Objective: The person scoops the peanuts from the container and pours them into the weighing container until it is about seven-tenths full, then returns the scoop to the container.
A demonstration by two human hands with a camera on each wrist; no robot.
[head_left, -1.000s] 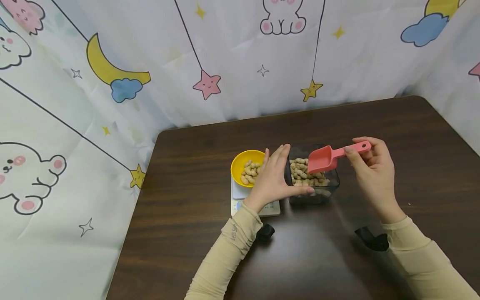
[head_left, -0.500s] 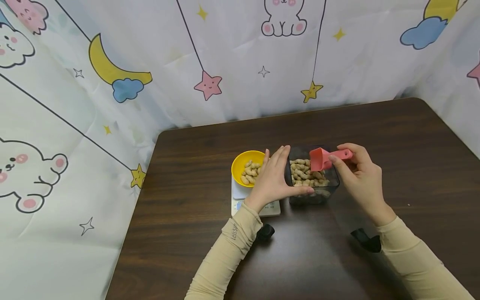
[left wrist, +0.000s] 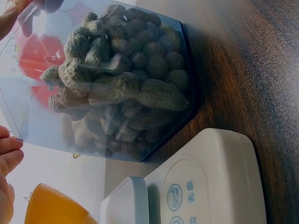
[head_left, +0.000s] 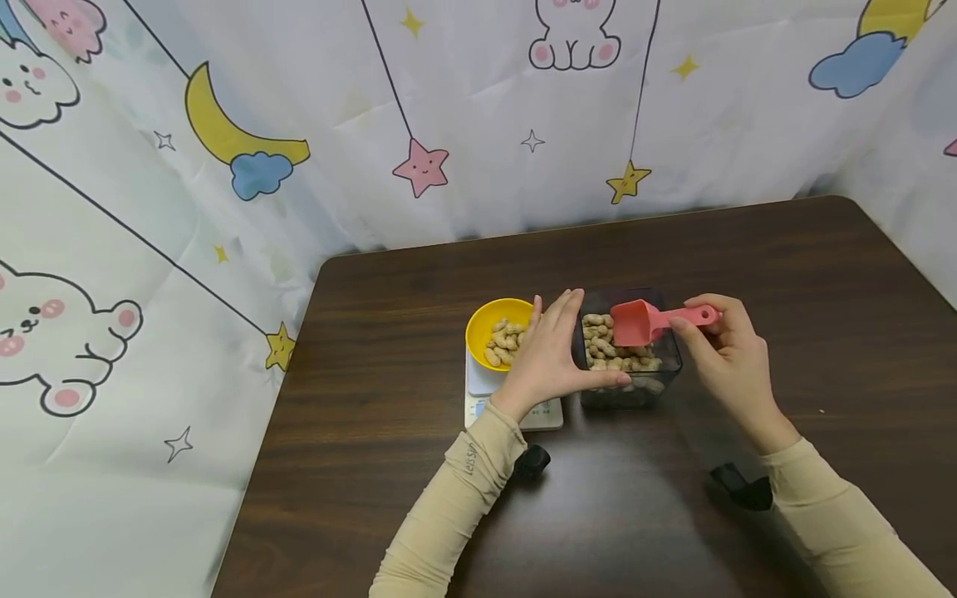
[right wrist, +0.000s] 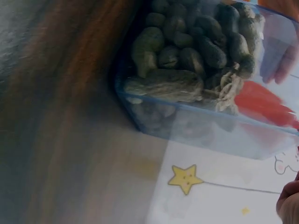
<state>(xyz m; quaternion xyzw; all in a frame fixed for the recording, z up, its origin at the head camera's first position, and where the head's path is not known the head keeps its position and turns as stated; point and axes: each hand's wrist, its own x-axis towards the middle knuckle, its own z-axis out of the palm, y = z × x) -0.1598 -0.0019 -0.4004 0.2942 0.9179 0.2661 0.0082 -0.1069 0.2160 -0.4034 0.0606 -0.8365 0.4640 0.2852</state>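
In the head view my right hand (head_left: 736, 357) pinches the handle of a pink scoop (head_left: 637, 324). The scoop's bowl is inside a clear dark-tinted box (head_left: 624, 394), down at the peanuts (head_left: 601, 342). Through the box wall, the right wrist view shows the scoop as a red shape (right wrist: 264, 105) beside the peanuts (right wrist: 177, 56). My left hand (head_left: 544, 357) is spread along the box's left side, fingers straight, thumb lying across the near rim. Left of it, a yellow bowl (head_left: 478, 332) holding several peanuts stands on a white kitchen scale (head_left: 478, 386), partly hidden by that hand.
All of it stands on a dark wooden table (head_left: 389, 357). Behind and to the left hangs a white cartoon-printed curtain (head_left: 478, 100). Black wrist-worn devices show under the left wrist and beside the right one.
My right hand moved left and lowered the scoop into the box, then shifted slightly right as the bowl levelled toward the peanuts. The left hand stays at the box.
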